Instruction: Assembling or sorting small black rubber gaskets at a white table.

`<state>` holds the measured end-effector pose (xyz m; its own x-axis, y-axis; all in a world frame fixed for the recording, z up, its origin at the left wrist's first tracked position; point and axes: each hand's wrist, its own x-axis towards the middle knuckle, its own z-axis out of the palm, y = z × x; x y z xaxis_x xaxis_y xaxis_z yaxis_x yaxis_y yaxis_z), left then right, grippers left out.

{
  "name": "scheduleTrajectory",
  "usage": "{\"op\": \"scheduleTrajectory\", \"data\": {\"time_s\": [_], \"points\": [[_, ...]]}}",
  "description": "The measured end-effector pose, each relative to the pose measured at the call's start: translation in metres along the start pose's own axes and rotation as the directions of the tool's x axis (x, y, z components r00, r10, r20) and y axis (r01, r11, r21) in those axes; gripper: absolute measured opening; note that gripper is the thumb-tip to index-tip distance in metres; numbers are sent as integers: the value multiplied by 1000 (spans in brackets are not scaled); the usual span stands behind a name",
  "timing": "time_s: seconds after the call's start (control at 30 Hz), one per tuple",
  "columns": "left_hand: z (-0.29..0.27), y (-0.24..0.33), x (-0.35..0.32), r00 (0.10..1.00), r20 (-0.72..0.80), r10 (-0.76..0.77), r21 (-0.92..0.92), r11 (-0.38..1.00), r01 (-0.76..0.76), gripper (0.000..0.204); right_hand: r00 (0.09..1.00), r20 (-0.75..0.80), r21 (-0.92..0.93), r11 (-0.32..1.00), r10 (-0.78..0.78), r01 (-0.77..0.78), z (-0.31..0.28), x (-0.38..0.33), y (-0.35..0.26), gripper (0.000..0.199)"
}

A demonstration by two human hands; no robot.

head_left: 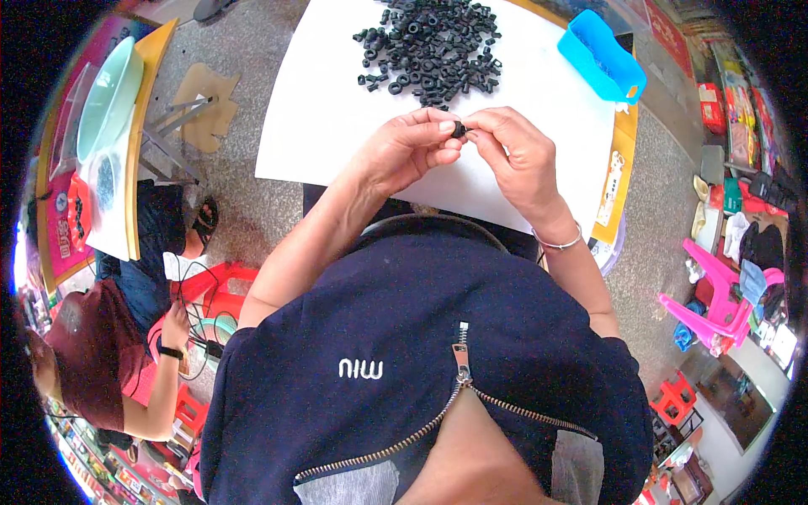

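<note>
My left hand (pixel 410 145) pinches a small black ring-like piece (pixel 459 130) between thumb and fingers, over the near edge of a white-covered table (pixel 316 93). Close against it, the thumb and forefinger of my right hand (pixel 523 162) are pressed together at the piece's right side. Something thin and dark seems to lie between those fingertips, too small to make out. Just beyond both hands spreads a heap of small black parts (pixel 438 50), some ring-shaped, others stubby.
A blue plastic bin (pixel 613 86) with small bits inside stands at the table's far right corner. To the left, a person (pixel 93 345) holding black cables sits by another table with a pale green basin (pixel 114 93). A pink stool (pixel 715 299) lies at the right.
</note>
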<state>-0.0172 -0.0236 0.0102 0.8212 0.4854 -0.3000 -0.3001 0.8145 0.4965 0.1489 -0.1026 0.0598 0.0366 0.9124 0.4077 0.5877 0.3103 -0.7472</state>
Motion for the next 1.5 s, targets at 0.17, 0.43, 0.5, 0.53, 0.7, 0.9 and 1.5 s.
{"op": "scheduleTrajectory", "data": {"time_s": [0.17,0.43,0.5,0.53,0.7,0.9,1.5], "points": [[6,-2,-2,993,-20,120,92,989,-118,19,999,-22,-57,998,-40,38,-1,2,-6,15],[20,-4,-7,933,-33,357,364,874,-321,15,987,-25,-133,979,-156,151,-2,1,-8,16],[19,-6,-6,920,3,392,421,834,-356,15,976,-14,-186,959,-219,212,-1,0,-6,17],[19,-7,-5,913,23,408,449,812,-374,15,968,-7,-212,947,-250,243,0,0,-5,17],[12,-8,-2,930,-22,367,449,835,-318,18,961,-4,-207,941,-276,269,6,0,7,20],[18,-9,-2,951,-60,304,505,831,-234,29,994,12,-109,988,-112,113,10,-5,8,16],[41,-10,-5,960,47,275,382,883,-272,26,898,33,558,737,439,-381,28,-3,-19,34]]}}
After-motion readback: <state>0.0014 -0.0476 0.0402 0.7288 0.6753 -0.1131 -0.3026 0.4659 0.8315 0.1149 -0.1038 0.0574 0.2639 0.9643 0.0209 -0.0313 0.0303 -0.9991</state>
